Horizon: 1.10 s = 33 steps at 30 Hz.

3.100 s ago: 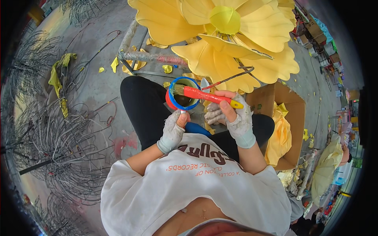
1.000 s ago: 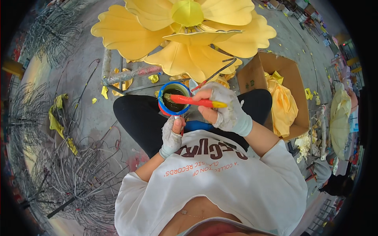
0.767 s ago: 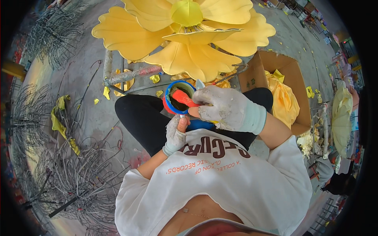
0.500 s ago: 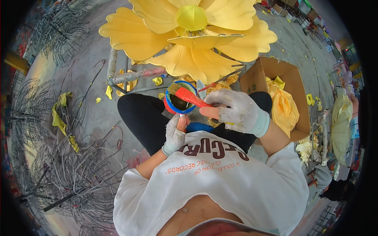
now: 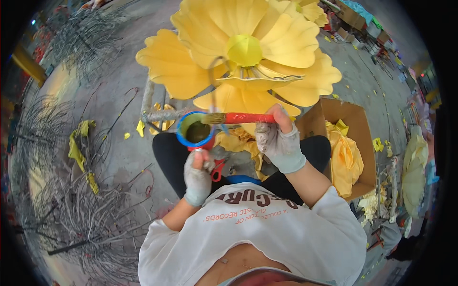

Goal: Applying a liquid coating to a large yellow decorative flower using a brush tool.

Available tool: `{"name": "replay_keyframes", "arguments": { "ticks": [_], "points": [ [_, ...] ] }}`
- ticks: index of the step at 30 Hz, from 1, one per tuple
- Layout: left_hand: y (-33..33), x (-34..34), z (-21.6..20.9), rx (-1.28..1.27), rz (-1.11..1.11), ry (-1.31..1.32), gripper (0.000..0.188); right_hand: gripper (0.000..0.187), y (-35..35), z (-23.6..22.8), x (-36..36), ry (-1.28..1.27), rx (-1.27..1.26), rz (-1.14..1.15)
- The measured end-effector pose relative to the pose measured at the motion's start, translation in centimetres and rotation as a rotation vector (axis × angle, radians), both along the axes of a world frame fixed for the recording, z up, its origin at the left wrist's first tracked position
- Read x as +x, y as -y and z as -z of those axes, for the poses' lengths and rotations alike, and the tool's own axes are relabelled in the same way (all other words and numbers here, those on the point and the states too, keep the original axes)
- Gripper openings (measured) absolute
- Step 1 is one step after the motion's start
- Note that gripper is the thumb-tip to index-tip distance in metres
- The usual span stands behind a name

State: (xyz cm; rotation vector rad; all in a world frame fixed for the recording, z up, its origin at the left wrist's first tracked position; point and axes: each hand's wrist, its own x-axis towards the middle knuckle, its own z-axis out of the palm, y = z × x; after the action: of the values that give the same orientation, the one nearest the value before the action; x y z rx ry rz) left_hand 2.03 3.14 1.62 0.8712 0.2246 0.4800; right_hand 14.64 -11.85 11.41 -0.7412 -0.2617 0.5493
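**A:** Head view, sole sheet. What is the left hand [image 5: 198,174] holding?

**B:** Item: one cup [image 5: 187,123], red-bodied, blue-rimmed, with dark liquid [image 5: 198,132] lying inside. The hand, gloved with fingertips bare, is gripping it from the near side, thumb showing. The cup is hanging in the air over the left thigh, mouth facing up.

**A:** And the right hand [image 5: 274,127]?

**B:** Item: one brush [image 5: 245,117], red-handled. The fingers are folding round the far end of the handle, thumb uppermost. The brush is lying nearly level; its bristles [image 5: 213,118] are overlapping the cup's right rim. Whether they are touching it, I cannot tell.

**A:** Handling note?

**B:** By judgement: the bristles are probably carrying liquid, so holding them over the mouth and drawing them along the rim would be shedding the excess. A steady cup would be sparing the lap.

**A:** Surroundings?

**B:** Floor [image 5: 355,71], grey, scrap-strewn. Large yellow flower [image 5: 244,50], standing ahead. Carton [image 5: 343,112], open, at right, holding yellow cloth [image 5: 344,157]. Scissors [image 5: 218,170], red-handled, showing beside the left hand. Wire bundles [image 5: 95,229], grey, sprawling at left. Yellow strip [image 5: 78,152], lying among wires. Wrapped pipe [image 5: 167,115], running below the flower.
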Motion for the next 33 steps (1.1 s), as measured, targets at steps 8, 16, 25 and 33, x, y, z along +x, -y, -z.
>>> {"name": "replay_keyframes", "arguments": {
  "ticks": [8, 16, 25, 33],
  "points": [
    [-9.3, 3.7, 0.1, 0.002, -0.424, 0.089, 0.025, 0.022, 0.0, -5.1, 17.3, 0.677, -0.411, 0.254],
    [-18.1, 11.6, 3.2, 0.13, -0.959, 0.001, 0.026, 0.019, -5.6, 3.8, 31.3, 2.167, -1.242, -0.15],
    [-28.2, 18.0, 6.6, 0.182, -1.365, -0.083, 0.03, 0.013, -12.2, 10.6, 34.0, 2.307, -1.328, -0.426],
    [-30.3, 18.8, 8.8, 0.299, -1.4, -0.124, 0.033, 0.013, -13.1, 12.7, 34.8, 2.249, -1.238, -0.211]
  ]
}}
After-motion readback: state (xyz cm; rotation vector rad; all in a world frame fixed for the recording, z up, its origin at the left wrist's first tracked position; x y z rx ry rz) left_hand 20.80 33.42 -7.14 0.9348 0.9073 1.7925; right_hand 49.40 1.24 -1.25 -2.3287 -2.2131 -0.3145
